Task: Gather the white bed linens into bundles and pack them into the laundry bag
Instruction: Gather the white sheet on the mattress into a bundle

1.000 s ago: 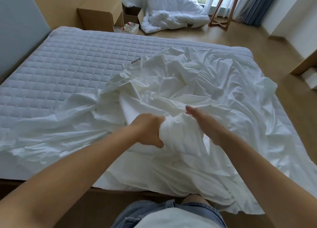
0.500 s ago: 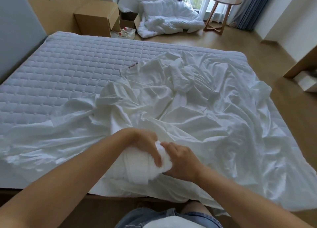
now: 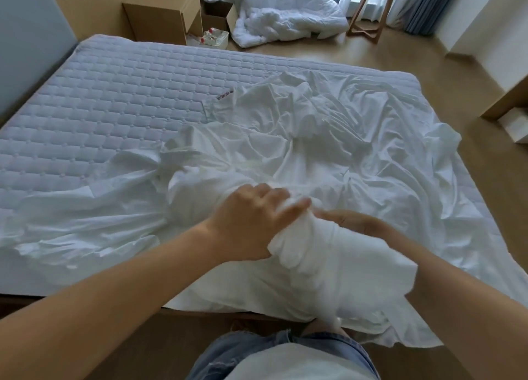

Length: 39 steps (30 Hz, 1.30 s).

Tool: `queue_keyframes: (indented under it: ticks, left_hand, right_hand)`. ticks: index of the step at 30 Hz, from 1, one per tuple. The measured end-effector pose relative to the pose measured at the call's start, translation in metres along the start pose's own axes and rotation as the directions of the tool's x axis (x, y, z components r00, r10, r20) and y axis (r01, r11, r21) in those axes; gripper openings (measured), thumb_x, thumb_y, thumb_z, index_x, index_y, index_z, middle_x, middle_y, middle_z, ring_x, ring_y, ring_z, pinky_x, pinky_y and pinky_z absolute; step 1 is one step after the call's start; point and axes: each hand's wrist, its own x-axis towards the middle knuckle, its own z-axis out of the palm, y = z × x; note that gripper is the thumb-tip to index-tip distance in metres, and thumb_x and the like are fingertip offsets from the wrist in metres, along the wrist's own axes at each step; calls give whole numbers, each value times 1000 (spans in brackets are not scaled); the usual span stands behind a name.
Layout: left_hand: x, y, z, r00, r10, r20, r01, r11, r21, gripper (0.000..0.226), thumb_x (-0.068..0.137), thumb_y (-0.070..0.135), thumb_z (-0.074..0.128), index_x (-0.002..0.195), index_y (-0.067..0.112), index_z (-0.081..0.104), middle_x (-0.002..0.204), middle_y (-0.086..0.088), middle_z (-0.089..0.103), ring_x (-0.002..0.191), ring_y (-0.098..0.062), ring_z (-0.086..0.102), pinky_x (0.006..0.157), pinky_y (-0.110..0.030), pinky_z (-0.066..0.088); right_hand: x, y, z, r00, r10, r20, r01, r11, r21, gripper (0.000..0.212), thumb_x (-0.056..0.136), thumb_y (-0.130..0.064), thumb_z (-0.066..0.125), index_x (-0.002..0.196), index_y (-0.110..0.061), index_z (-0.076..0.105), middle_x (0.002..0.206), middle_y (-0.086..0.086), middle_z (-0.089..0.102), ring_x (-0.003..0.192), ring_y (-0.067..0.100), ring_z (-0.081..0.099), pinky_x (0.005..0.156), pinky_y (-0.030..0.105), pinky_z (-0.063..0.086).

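White sheet (image 3: 328,151) lies crumpled over the near and right parts of the quilted mattress (image 3: 114,108). Hands are together at the near edge. The left hand (image 3: 248,222) has its fingers sunk in cloth and its thumb across a rolled wad (image 3: 314,254). The right hand (image 3: 357,222) lies under that wad, grip not readable. Loose bulk sits far and right of the hands, fanning from the wad toward the far right corner. The right arm is nearer it. No laundry bag in sight.
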Motion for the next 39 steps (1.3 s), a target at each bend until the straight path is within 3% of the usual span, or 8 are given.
queue_keyframes:
  ticks: [2, 7, 11, 18, 25, 29, 35, 39]
  left_hand:
    - [7, -2, -4, 966, -138, 218, 167, 979, -121, 56, 65, 43, 66, 113, 16, 54, 86, -5, 68, 70, -29, 66, 59, -32, 52]
    - [9, -5, 15, 555, -295, 778, 600, 789, -129, 54, 57, 49, 82, 101, 27, 58, 87, 8, 63, 83, -16, 60, 67, -28, 47]
    - [8, -12, 20, 415, -178, 892, 835, 465, -295, 47, 48, 39, 89, 89, 28, 68, 89, 7, 70, 86, -13, 65, 80, -31, 55]
    - [-17, -5, 16, 212, 4, 977, 918, 343, -200, 63, 47, 44, 84, 105, 26, 66, 102, 5, 70, 97, -15, 67, 89, -35, 54]
    - [-58, 39, 11, 566, -226, 793, 556, 815, -164, 122, 61, 63, 75, 149, 37, -5, 156, 4, -4, 145, -20, -6, 117, -50, 2]
    - [-106, 54, 30, 948, -150, 282, 159, 987, -10, 116, 64, 67, 66, 153, 28, 3, 151, -21, 22, 144, -39, 9, 99, -66, 23]
    - [-60, 12, 11, 983, -159, -97, 159, 987, -3, 89, 64, 47, 76, 141, 24, 36, 131, -21, 52, 119, -39, 52, 87, -50, 49]
    - [-36, 4, 17, 976, -182, 117, 199, 968, -150, 61, 58, 41, 77, 110, 22, 51, 83, -4, 67, 68, -26, 65, 56, -29, 49]
  right_hand:
    - [2, -13, -2, 996, 26, -82, -50, 951, -305, 50, 84, -58, 57, 118, -22, 56, 133, 6, 56, 121, 13, 49, 105, 27, 33]
    - [-27, -40, 28, 900, -377, -220, 79, 636, -767, 96, 68, -69, 62, 147, -25, 28, 145, 3, 39, 130, 18, 39, 101, 28, 34]
    - [-37, -14, 81, 950, -294, 100, 81, -76, -994, 136, 55, -72, 72, 147, -29, -18, 153, 3, 12, 140, 27, 14, 115, 49, 12]
    - [-7, 4, 77, 989, -144, 16, 67, 357, -932, 62, 50, -59, 82, 96, -32, 51, 89, -10, 60, 85, 17, 59, 79, 33, 51]
    - [19, 36, 54, 1000, 29, -7, -27, 805, -592, 54, 39, -44, 83, 86, -23, 71, 85, -5, 72, 88, 16, 68, 82, 34, 54]
    - [23, 17, 27, 991, 53, 125, -8, 942, -336, 67, 39, -36, 86, 100, -14, 71, 100, 4, 73, 99, 23, 67, 94, 38, 51]
    - [25, -8, 11, 927, 36, 373, 0, 996, -95, 88, 42, -47, 92, 115, -11, 58, 105, 2, 71, 98, 14, 66, 88, 27, 50]
    - [12, -12, 9, 958, 182, 221, -114, 951, -288, 47, 70, -47, 76, 103, -18, 60, 97, -4, 72, 94, 11, 67, 81, 22, 53]
